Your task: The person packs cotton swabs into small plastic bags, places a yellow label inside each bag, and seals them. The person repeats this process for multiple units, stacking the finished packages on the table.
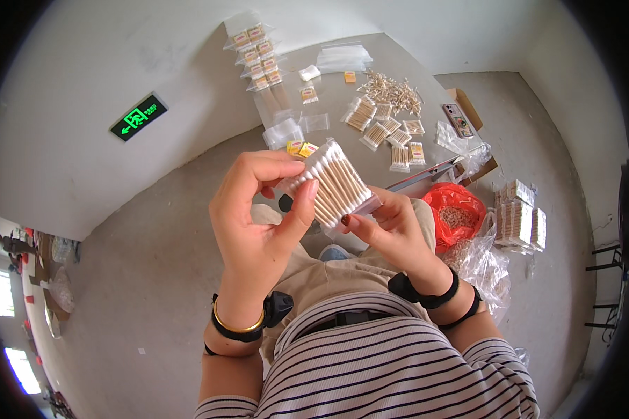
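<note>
Between my two hands, above my lap, is a clear bag of cotton swabs [335,185] with wooden sticks and white tips, lying side by side in a tilted row. My left hand [258,202] pinches the upper left end, thumb across the white tips. My right hand [388,223] grips the lower right edge, its thumb on the near side and its other fingers mostly hidden behind the bag. Just beyond my left fingertips, small yellow cards [302,148] lie at the table's near edge. Empty clear bags [284,133] rest behind them.
On the grey table [328,98] are a pile of loose swabs [395,92], several filled swab bags [384,131], and stacked packets with yellow labels [257,59]. A phone [458,120] lies at the right edge. A red bag of swabs [456,213] and stacked swab packs [518,216] stand lower right.
</note>
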The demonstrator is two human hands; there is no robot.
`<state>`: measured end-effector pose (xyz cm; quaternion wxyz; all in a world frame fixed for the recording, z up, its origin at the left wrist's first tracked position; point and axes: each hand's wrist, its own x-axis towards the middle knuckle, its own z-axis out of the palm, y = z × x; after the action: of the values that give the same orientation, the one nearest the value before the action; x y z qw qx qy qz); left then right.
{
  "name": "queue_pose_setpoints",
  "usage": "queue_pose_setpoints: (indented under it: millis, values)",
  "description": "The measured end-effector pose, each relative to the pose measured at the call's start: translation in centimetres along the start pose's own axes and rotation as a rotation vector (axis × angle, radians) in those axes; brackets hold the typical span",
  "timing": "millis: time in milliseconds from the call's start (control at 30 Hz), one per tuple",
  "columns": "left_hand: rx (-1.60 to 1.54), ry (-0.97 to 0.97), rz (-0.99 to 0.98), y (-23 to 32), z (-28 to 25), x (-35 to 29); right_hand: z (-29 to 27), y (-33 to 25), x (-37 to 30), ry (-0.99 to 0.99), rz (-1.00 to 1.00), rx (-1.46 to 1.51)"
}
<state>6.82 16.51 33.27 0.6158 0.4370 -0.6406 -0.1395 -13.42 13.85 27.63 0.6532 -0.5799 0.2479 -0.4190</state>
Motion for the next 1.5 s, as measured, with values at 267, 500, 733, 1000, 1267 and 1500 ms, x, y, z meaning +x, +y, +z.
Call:
queue_pose_setpoints:
  millis: [267, 500, 733, 1000, 1267, 1500]
  values:
    - [0.016, 0.0, 0.035, 0.1, 0.2, -0.2, 0.2, 0.1, 0.7, 0.156, -0.324, -0.209]
    - [0.072, -0.08, 0.136, 1.4, 0.0, -0.4, 0.4, 0.0, 0.2, 0.188, -0.467, -0.483]
    - [0.047, -0.127, 0.181, 2.1, -0.2, -0.6, 0.7, -0.3, -0.1, 0.192, -0.512, -0.502]
    - [-0.004, -0.161, 0.18, 2.0, -0.6, -0.4, 0.4, -1.5, -0.6, 0.118, -0.481, -0.479]
    - [-0.051, -0.116, 0.122, 1.3, 0.1, -0.5, 0.3, -1.8, -0.5, 0.119, -0.473, -0.561]
    - [-0.143, -0.086, -0.058, 0.4, 0.9, -0.8, 0.4, -2.2, -0.2, 0.139, -0.403, -0.499]
